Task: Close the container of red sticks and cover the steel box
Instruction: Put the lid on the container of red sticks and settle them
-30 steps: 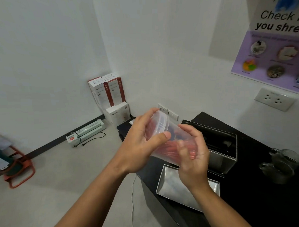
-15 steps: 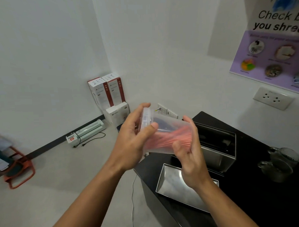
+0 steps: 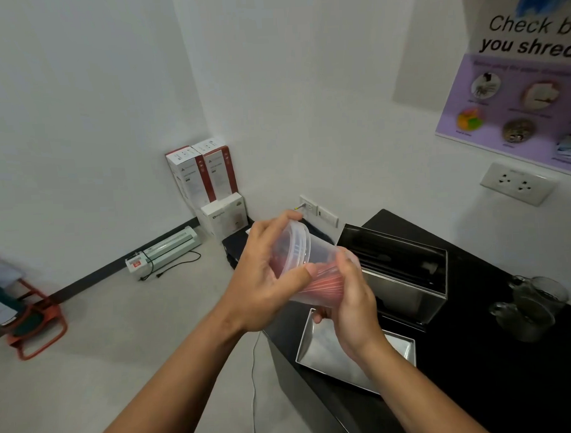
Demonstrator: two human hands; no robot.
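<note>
Above the counter [image 3: 480, 355], both hands grip the container [image 3: 316, 267].

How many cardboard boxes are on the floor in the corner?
3: two tall red-and-white boxes upright against the wall, one smaller white box in front of them. More may be hidden behind.

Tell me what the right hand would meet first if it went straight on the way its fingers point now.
The right hand already touches the clear plastic container of red sticks. Past it, the fingers point up-left toward the left hand, probably next, though depth is unclear.
</note>
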